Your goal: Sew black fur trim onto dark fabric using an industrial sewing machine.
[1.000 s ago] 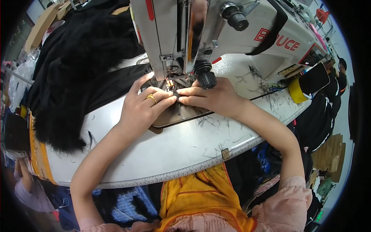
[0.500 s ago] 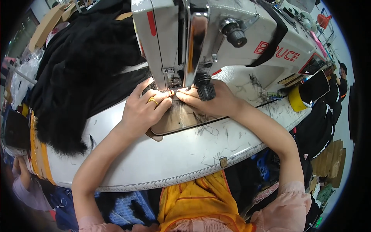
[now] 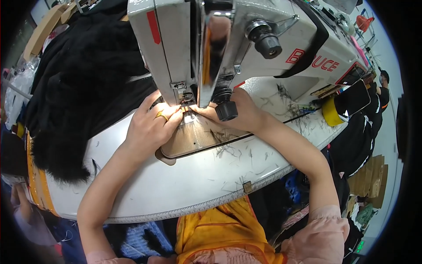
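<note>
Under the lit head of a white sewing machine [image 3: 173,48], both my hands meet beside the presser foot. My left hand [image 3: 151,121], with a yellow ring on one finger, has thumb and forefinger pinched together just left of the needle area. My right hand [image 3: 244,112] reaches in from the other side with its fingertips pressed down near the foot; a black knob [image 3: 226,110] hides part of it. What the fingertips hold is too small and covered to make out. A black furry garment [image 3: 88,70] lies left of the machine, close to my left hand.
Loose dark fibres lie scattered over the white table [image 3: 193,189], which has a ruler tape along its curved front edge. A yellow container [image 3: 332,112] stands at the right end. Another person's arm [image 3: 22,204] shows at the lower left, and another person [image 3: 383,81] at the far right.
The whole view has shifted, so the machine and my hands appear farther left. My fingers stay by the presser foot; both hands keep nearly the same pose.
</note>
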The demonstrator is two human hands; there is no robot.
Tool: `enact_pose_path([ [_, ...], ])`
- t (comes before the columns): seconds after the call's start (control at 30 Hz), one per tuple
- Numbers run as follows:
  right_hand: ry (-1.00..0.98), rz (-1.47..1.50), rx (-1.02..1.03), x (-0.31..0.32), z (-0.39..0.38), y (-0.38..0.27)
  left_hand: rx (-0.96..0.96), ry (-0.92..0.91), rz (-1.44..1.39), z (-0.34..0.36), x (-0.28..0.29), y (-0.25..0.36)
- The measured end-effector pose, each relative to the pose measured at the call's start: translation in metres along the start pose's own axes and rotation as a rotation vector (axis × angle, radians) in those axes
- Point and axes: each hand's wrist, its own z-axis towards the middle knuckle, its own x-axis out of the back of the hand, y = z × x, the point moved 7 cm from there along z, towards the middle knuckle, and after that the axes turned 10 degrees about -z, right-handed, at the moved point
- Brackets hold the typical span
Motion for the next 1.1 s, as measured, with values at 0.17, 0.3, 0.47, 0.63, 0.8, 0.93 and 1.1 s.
enact_pose_path([
  [0.17, -0.015, 0.085, -0.049, -0.004, -0.001, 0.006, 0.000, -0.038, -0.054, -0.001, -0.001, -0.003],
  [0.3, 0.093, 0.173, -0.022, 0.001, -0.004, 0.002, 0.009, -0.007, -0.052, 0.000, 0.001, 0.002],
  [0.47, -0.043, 0.163, -0.021, -0.009, -0.002, 0.004, 0.048, -0.012, -0.044, -0.003, -0.002, -0.006],
  [0.63, -0.001, 0.261, -0.163, -0.017, -0.005, 0.012, 0.386, -0.164, -0.325, -0.001, 0.001, -0.034],
  [0.8, 0.000, 0.150, -0.078, -0.006, 0.008, 0.005, 0.372, -0.222, -0.210, 0.000, -0.011, -0.026],
  [0.93, -0.151, 0.205, -0.121, -0.010, 0.006, 0.017, 0.065, -0.112, 0.022, -0.001, 0.006, -0.030],
  [1.1, -0.084, 0.243, 0.005, 0.002, 0.004, -0.003, 0.241, -0.246, -0.349, -0.001, 0.008, -0.018],
])
